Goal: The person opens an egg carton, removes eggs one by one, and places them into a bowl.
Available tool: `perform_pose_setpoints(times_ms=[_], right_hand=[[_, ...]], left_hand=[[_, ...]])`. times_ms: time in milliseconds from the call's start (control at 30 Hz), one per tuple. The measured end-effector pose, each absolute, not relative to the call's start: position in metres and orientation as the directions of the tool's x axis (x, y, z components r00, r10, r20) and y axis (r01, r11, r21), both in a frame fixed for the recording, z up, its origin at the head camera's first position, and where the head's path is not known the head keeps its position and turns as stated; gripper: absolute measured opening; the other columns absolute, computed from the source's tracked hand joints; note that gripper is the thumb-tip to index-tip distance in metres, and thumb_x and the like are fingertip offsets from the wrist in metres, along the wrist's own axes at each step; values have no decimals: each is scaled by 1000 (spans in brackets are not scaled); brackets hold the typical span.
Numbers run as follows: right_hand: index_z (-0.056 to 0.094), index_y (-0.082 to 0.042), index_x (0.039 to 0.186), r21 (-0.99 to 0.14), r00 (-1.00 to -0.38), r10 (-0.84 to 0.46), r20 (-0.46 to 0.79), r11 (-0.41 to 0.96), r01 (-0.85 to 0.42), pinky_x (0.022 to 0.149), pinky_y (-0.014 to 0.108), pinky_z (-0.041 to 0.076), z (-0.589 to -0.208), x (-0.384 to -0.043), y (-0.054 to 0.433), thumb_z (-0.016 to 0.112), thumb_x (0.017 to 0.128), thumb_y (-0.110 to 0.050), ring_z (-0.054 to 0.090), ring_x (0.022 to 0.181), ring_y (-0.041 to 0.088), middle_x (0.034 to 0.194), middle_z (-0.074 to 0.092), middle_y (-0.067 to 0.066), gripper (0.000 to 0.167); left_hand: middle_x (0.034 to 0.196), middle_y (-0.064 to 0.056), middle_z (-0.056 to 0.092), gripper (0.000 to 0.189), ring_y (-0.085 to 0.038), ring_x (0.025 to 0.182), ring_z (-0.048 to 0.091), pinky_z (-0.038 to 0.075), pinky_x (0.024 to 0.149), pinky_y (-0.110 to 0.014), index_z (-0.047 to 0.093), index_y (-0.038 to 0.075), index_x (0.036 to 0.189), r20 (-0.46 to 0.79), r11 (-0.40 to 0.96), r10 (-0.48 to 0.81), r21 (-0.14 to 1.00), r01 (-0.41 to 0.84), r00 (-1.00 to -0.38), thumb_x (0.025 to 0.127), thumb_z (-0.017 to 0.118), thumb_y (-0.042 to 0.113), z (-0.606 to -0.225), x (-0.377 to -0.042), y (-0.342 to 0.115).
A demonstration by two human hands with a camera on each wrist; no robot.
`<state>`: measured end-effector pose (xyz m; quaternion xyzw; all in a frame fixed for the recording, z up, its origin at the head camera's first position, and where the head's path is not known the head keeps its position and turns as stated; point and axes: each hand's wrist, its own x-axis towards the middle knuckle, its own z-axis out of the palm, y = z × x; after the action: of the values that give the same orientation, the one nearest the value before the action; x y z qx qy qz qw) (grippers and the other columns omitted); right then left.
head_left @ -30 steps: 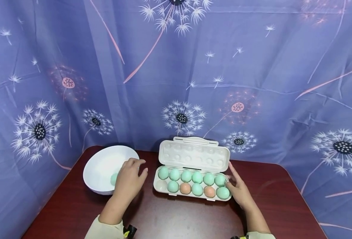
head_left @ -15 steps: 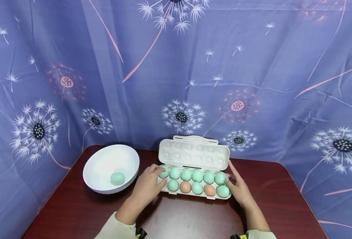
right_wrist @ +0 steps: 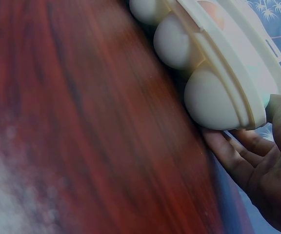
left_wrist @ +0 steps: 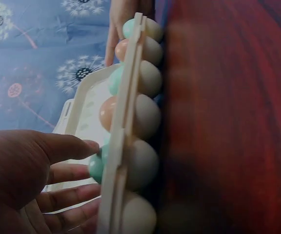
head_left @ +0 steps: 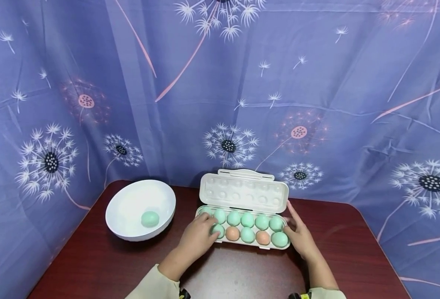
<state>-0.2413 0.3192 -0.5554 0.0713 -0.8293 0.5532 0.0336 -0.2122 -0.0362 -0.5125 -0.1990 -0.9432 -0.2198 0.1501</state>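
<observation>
An off-white egg carton (head_left: 242,195) lies with its lid raised, holding two rows of green and brown eggs. My left hand (head_left: 194,238) is over its left end, with thumb and fingers around a green egg (head_left: 218,231) second from the left in the front row. In the left wrist view, the thumb and a finger touch that green egg (left_wrist: 95,170). The front-left cup is hidden by this hand. My right hand (head_left: 303,241) grips the carton's right end; in the right wrist view its fingers (right_wrist: 233,158) lie along and under that end.
Left of the carton stands a white bowl (head_left: 117,216) with one green egg (head_left: 150,219) inside. Everything rests on a dark red wooden table (head_left: 347,249). A blue dandelion-patterned curtain (head_left: 190,141) hangs right behind it.
My left hand has moved right, from over the bowl to the carton's left end, and now has its fingers around a green egg. The right hand has stayed at the carton's right end.
</observation>
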Motion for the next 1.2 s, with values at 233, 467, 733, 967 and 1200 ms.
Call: perform_pose_setpoints(times_ms=[233,467,733,967,1200], right_hand=[[17,-29,163,-911,-988,-77,130,383,-150,80,18,51,-554,-240,318,51,93,11,61,99,0,125,65,30,87],[17,-28,163,-917,-988,-87,128,369,-151,80,18,52,-555,-240,318,51,94,11,61,99,1,125,64,30,87],[16,-25,163,-903,-983,-90,158,389,-181,79,17,52,-554,-240,318,52,93,10,61,99,-1,121,66,28,86],[15,-27,163,-909,-984,-96,150,378,-175,80,18,52,-555,-241,319,51,93,10,61,99,-1,123,65,29,87],[17,-26,163,-913,-985,-85,151,369,-172,80,17,52,-555,-241,318,51,92,12,61,98,0,123,65,30,88]], left_hand=[[103,-3,66,32,-21,96,65,57,77,-36,74,12,112,354,834,312,343,433,-882,84,80,28,-517,-211,-32],[104,-4,66,37,-21,96,66,57,79,-36,73,11,116,340,832,305,360,423,-890,85,80,29,-521,-212,-32],[104,-5,66,37,-21,94,68,57,80,-37,72,10,118,320,819,306,392,419,-897,86,79,28,-524,-214,-32],[104,-5,66,34,-22,92,68,57,79,-37,73,10,115,320,819,312,387,424,-895,86,79,27,-522,-213,-32],[102,-4,65,33,-22,83,68,56,71,-36,73,12,113,336,815,303,394,425,-892,84,81,28,-517,-211,-33]])
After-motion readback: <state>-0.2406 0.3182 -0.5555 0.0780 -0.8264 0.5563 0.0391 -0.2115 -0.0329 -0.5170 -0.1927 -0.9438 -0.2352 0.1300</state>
